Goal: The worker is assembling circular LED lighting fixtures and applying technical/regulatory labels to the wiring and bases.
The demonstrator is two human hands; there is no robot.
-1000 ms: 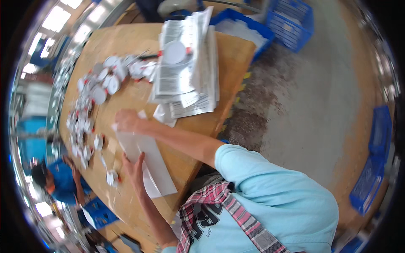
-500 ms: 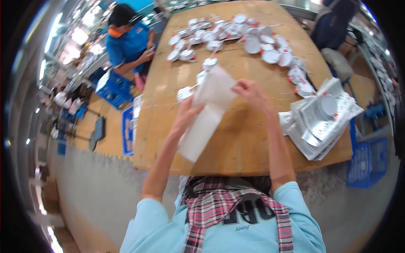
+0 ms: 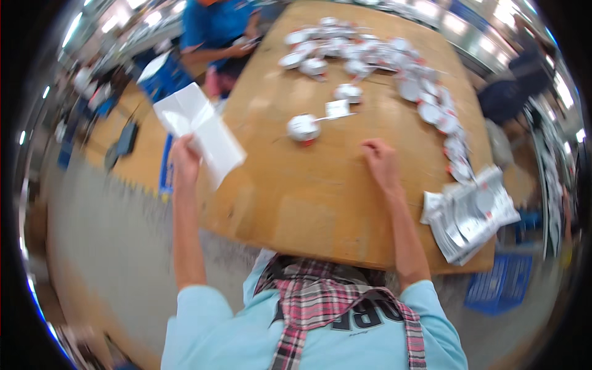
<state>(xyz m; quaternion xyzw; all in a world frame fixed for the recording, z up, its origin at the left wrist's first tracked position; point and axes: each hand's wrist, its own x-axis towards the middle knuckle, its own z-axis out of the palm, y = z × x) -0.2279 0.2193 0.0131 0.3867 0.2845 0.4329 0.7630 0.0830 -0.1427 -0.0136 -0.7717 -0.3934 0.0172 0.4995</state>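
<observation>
Left hand (image 3: 185,154) raised off the near-left corner of the counter (image 3: 308,203), closed around the lower middle of a white folded sheet (image 3: 198,131), apparently a flattened paper carton or bag, held in the air over the counter's left edge and partly over the floor beyond it. Long axis of the sheet running from up-left of that hand down to its right, upper end with opened flaps pointing away toward the far left, lower end pointing down toward the counter edge just right of the wrist. Right hand (image 3: 379,163) resting knuckles-up on the bare wood, fingers curled under, holding nothing that can be seen; whether anything small sits beneath it cannot be told. Just beyond and left of the right hand, a single round white part with a red rim (image 3: 303,127) and a small white card (image 3: 337,109); farther out, a long scatter of similar round white parts (image 3: 370,52) curving round to the right. Off to the right of the right hand, a stack of silvery flat packets (image 3: 472,216) at the counter's corner. Judged from this: one sheet picked up and only partly opened, nothing yet put inside, most round parts loose and unpacked, so early in the work
</observation>
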